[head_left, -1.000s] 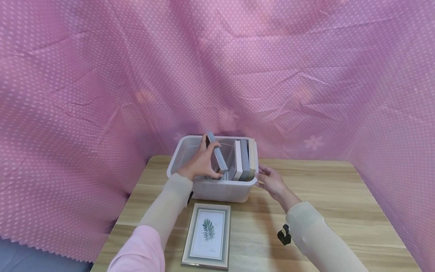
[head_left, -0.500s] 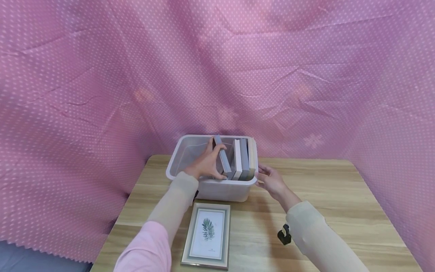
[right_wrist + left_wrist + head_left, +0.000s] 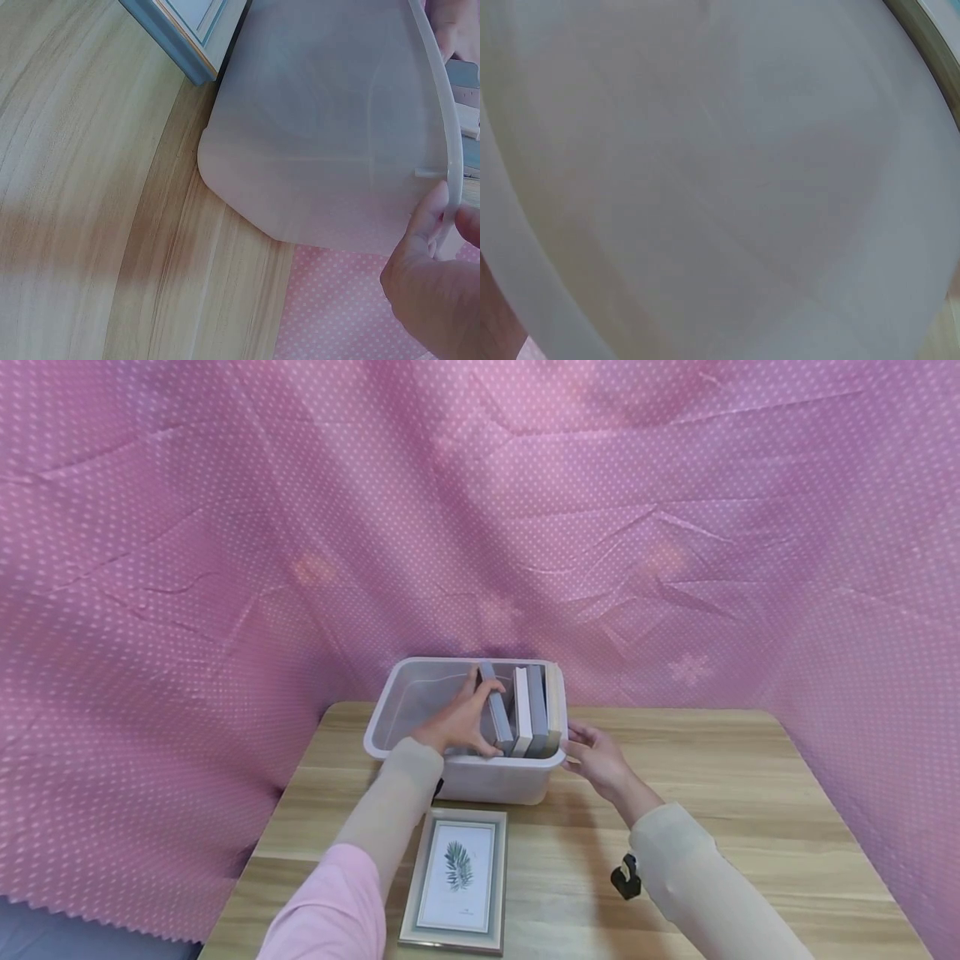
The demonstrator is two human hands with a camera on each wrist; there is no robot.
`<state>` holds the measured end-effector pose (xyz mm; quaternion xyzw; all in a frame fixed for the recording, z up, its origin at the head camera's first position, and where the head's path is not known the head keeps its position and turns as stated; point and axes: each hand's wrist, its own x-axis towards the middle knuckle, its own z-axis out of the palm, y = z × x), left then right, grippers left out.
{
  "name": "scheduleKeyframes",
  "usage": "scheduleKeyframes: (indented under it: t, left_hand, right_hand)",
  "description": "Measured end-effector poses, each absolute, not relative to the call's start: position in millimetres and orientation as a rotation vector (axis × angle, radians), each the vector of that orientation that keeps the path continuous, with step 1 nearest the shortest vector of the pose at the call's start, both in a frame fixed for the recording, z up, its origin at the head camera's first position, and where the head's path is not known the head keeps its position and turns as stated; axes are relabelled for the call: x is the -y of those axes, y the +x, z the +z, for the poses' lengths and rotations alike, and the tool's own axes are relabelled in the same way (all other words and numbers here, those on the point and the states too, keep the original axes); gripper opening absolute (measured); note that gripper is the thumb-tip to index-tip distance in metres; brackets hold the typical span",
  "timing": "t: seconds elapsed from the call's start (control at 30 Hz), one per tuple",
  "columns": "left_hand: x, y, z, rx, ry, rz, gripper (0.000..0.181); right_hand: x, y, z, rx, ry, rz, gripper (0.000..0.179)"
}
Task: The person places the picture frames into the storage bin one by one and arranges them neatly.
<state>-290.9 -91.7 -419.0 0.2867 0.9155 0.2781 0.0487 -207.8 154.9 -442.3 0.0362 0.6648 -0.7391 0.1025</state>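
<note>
In the head view, a whitish translucent plastic bin [image 3: 495, 785] stands on the table. My left hand [image 3: 461, 718] reaches into it and grips a grey picture frame [image 3: 496, 710] seen edge-on, thumb at the near end and fingers at the far end. This frame leans a little to the left. Beside it on the right stand a white-edged frame [image 3: 522, 714], a grey frame [image 3: 537, 710] and a cream frame [image 3: 553, 706]. At the bin's right end, my right hand [image 3: 600, 767] pinches the rim, plain in the right wrist view [image 3: 439, 277]. The left wrist view shows mostly the bin's wall [image 3: 727, 180].
A pale picture frame with a green leaf print [image 3: 459, 881] lies flat on the wooden table [image 3: 720, 793] in front of the bin. A pink dotted cloth [image 3: 600, 527] hangs behind and at both sides.
My left hand has moved right inside the bin with the grey picture frame, bringing it close to the standing frames and more upright. The right hand stays at the rim.
</note>
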Motion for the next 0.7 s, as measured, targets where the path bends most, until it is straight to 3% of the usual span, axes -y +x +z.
scheduleKeyframes:
  t: [0.7]
  left_hand:
    - [82.1,-301.2,-423.4,-2.771,0.918,0.712,0.102]
  right_hand:
    - [-157.0,-212.2,-447.2,-1.977,0.106,-2.166,0.051]
